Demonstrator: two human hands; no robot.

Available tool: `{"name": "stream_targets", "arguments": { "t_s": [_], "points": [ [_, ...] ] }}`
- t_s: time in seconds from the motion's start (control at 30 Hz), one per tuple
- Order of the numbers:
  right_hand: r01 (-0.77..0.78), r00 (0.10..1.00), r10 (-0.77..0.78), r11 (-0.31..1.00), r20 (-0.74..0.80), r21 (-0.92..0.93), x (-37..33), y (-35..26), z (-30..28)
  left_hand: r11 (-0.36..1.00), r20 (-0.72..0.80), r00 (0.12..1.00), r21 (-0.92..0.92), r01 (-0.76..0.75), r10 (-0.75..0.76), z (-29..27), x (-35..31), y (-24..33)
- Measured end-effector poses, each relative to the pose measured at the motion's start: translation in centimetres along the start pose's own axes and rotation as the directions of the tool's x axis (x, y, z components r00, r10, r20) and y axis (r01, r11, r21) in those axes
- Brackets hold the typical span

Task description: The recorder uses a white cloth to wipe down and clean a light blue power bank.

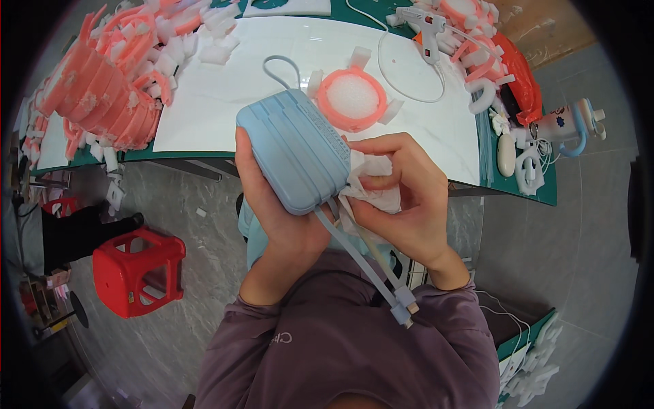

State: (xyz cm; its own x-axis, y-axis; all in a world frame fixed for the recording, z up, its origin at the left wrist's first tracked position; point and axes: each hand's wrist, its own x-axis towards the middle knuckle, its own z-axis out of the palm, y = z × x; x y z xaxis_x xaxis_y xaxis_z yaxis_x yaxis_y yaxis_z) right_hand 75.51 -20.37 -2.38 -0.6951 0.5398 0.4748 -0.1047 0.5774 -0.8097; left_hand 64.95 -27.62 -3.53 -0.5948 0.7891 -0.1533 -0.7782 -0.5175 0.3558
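A light blue ribbed power bank [293, 150], shaped like a small suitcase with a strap loop on top, is tilted above the table's near edge. My left hand [272, 211] grips it from below and along its left side. Two flat cables [357, 255] hang from its lower end, with plugs at their tips. My right hand [412, 191] pinches a crumpled white tissue [375, 194] against the power bank's right edge. Beyond it, a pink foam ring [351, 99] with a white middle and white foam tabs lies on the white board [204, 129].
Stacked pink foam rings [102, 95] and white foam scraps fill the table's left side. A white glue gun [426, 34] with its cord lies at the back right. Further right are a red bag [521, 75] and a tumbler [565, 126]. A red stool [136, 273] stands on the floor, left.
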Motion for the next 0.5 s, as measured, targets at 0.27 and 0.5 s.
{"name": "stream_targets", "arguments": {
  "t_s": [0.27, 0.5],
  "points": [
    [0.217, 0.95, -0.249, 0.96, -0.188, -0.175, -1.1, 0.1, 0.9, 1.0, 0.024, 1.0, -0.014, 0.0, 0.0, 0.7, 0.7, -0.2],
    [0.055, 0.917, 0.02, 0.983, -0.399, 0.175, -0.8, 1.3, -0.8, 0.987, 0.125, 0.991, -0.146, 0.071, -0.053, 0.6, 1.2, 0.4]
  ]
}}
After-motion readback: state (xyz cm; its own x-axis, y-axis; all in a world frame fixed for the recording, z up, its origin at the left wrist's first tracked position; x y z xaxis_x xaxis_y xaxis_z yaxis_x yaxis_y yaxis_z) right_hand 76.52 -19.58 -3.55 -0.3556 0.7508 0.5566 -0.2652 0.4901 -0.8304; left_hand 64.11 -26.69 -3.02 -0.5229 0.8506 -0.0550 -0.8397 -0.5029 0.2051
